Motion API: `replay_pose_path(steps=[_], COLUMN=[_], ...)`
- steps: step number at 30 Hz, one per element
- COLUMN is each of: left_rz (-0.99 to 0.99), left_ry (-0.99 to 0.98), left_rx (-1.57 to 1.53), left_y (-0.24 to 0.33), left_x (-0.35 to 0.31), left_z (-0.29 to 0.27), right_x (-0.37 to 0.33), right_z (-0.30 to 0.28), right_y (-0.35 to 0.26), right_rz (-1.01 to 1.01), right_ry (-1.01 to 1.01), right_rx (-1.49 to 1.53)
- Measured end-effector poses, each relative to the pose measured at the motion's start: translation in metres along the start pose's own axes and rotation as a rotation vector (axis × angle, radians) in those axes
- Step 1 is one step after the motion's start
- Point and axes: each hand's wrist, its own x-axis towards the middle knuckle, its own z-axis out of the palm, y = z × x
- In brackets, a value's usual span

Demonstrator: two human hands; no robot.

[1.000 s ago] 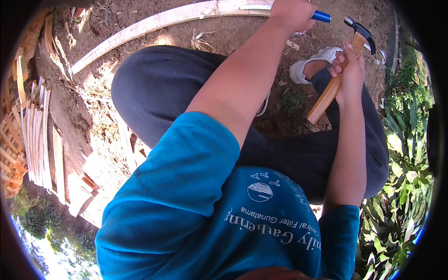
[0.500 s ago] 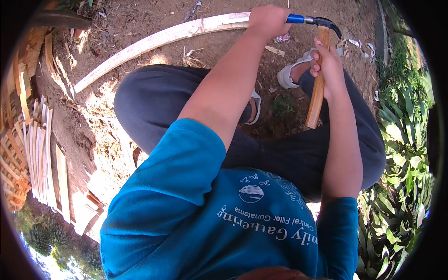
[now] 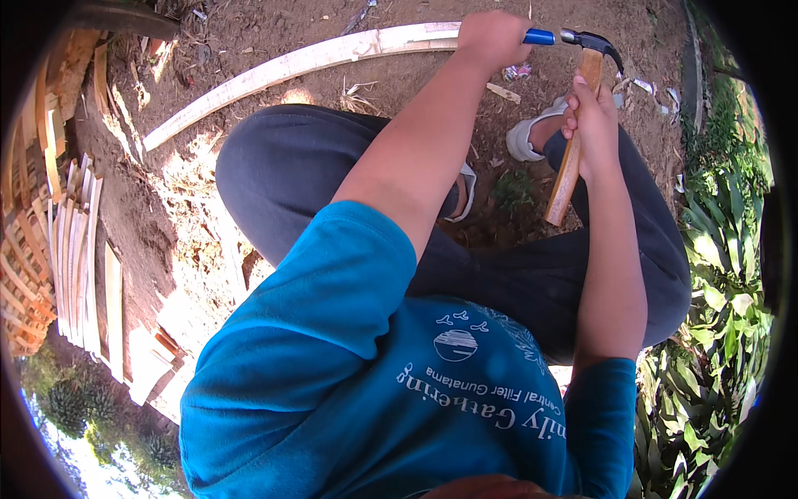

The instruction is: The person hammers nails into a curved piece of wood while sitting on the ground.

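In the upper middle, my left hand (image 3: 492, 41) is closed round a blue-handled tool (image 3: 539, 37). Only the butt of its handle shows, sticking out to the right; its working end is hidden in or behind the fist. A long pale strip of wood or bamboo (image 3: 291, 69) runs left from that fist along the ground. My right hand (image 3: 592, 121) grips a claw hammer (image 3: 569, 179) by its wooden handle. The hammer's dark head is level with the blue butt, its face a small gap away.
My bent legs (image 3: 299, 179) and pale shoes (image 3: 525, 137) lie below the hands. Several split strips (image 3: 79, 258) and woven slats (image 3: 25, 274) are at the left. Leafy plants (image 3: 715, 324) line the right side. Small litter (image 3: 517, 72) dots the dirt ground.
The hammer's face has come away from the blue handle's butt, where it was touching, leaving a small gap. The whole view has shifted slightly; my grips look the same.
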Motion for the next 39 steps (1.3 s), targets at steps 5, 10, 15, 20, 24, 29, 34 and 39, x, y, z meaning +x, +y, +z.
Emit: replay_pose_path(steps=[5, 10, 15, 20, 24, 29, 34, 39], left_rz=[-0.025, -0.004, -0.028, -0.023, -0.059, -0.05, -0.051, 0.02], left_ry=[0.0, -0.014, -0.04, -0.027, -0.043, -0.104, -0.024, 0.055], left_rx=[-0.007, -0.058, -0.113, -0.088, -0.092, -0.093, -0.119, -0.111], left_y=[0.002, 0.003, 0.004, -0.002, -0.002, -0.001, -0.002, 0.005], left_x=[0.0, -0.001, 0.0, 0.002, 0.002, -0.004, 0.001, 0.007], left_z=[0.001, -0.008, -0.017, -0.015, -0.013, -0.02, -0.013, -0.011], right_x=[0.003, 0.005, 0.004, 0.004, 0.002, 0.003, 0.006, 0.005], right_z=[-0.004, -0.002, 0.003, 0.006, 0.005, 0.002, 0.005, 0.003], right_y=[-0.006, 0.002, 0.008, 0.004, -0.002, -0.003, 0.001, -0.005], right_rz=[0.112, -0.006, 0.017, 0.037, 0.081, 0.084, 0.01, 0.001], right_ry=[-0.092, 0.019, 0.042, 0.03, -0.044, -0.045, 0.019, -0.015], right_rx=[-0.018, 0.095, -0.003, 0.063, -0.005, -0.001, 0.072, 0.147])
